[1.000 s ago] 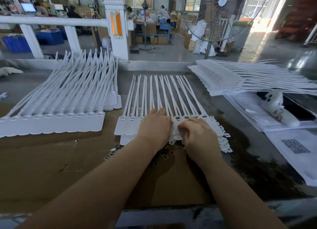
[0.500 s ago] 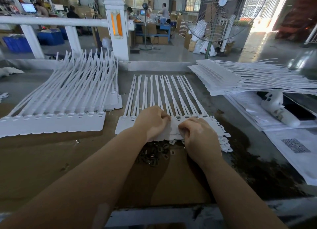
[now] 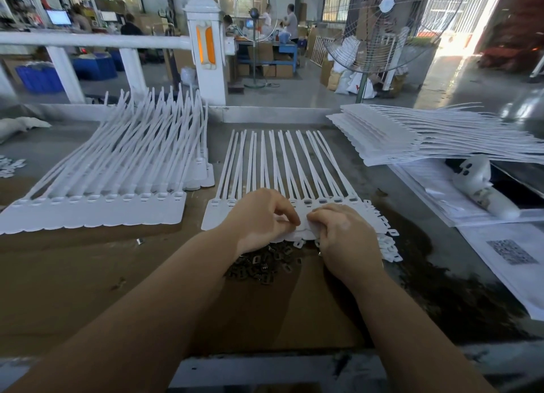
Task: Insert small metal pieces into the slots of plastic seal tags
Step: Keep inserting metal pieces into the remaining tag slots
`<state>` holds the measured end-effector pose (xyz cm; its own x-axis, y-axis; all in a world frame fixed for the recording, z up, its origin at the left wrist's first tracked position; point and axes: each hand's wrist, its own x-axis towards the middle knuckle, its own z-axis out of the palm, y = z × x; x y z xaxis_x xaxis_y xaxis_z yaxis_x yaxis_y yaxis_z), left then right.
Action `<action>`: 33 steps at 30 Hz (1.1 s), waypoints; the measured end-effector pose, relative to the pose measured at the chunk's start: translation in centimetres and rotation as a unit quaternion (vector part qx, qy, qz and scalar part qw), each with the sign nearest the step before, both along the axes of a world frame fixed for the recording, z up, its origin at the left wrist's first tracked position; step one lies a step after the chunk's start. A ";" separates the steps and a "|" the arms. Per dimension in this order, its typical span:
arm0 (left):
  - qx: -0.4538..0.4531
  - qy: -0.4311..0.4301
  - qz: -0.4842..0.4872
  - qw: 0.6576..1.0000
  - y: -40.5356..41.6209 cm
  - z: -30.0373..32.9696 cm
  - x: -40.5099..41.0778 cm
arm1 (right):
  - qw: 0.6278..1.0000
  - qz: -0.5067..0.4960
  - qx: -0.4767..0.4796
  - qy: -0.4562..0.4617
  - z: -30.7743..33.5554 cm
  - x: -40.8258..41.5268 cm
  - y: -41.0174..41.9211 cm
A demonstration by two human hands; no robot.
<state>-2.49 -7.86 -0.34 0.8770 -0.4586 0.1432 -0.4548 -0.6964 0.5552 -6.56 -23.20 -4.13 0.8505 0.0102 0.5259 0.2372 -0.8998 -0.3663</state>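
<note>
A white strip of joined plastic seal tags (image 3: 282, 169) lies flat in the middle of the table, its long tails pointing away from me. My left hand (image 3: 259, 219) and my right hand (image 3: 344, 233) sit on its near edge, fingers curled and pinching the tag heads where the two hands meet. Whether either hand holds a metal piece is hidden by the fingers. A heap of small dark metal pieces (image 3: 262, 263) lies on the brown cardboard (image 3: 88, 289) just below my left wrist. Some slots on the strip's right side look dark.
A stack of tag strips (image 3: 112, 180) lies at the left, another stack (image 3: 412, 136) at the back right. A white bottle (image 3: 482, 186) and printed papers (image 3: 512, 254) lie at the right. A white railing and a standing fan (image 3: 382, 25) are behind the table.
My left hand has curled its fingers and slid slightly right toward my right hand. Its forearm has shifted, uncovering the heap of metal pieces. The right hand has barely moved.
</note>
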 end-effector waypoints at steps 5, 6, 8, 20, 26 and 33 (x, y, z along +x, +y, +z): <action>0.070 -0.013 -0.001 0.997 -0.5 -0.2 -0.8 | 1.000 -0.005 0.004 -0.005 -0.1 0.1 0.0; 0.089 -0.022 0.005 0.996 -0.7 -0.4 -1.0 | 1.000 -0.004 0.005 -0.004 -0.1 0.1 0.0; 0.120 -0.045 0.016 0.992 -1.1 -0.7 -1.2 | 1.000 -0.001 0.005 -0.002 -0.1 0.1 0.0; 0.119 -0.087 0.030 0.989 -0.8 -1.2 -1.7 | 1.000 0.015 0.005 0.012 0.3 -0.1 0.0; 0.123 -0.091 0.038 0.987 -0.2 -1.5 -1.8 | 0.999 0.015 0.015 0.027 0.4 -0.3 0.0; 0.090 -0.053 0.064 0.993 -0.2 -0.9 -1.4 | 0.998 0.020 0.017 0.049 0.4 -0.2 0.0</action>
<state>-3.93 -8.10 -1.24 0.9140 -0.3709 0.1643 -0.4057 -0.8354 0.3709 -6.77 -23.21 -3.75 0.8975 0.0289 0.4401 0.2345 -0.8764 -0.4206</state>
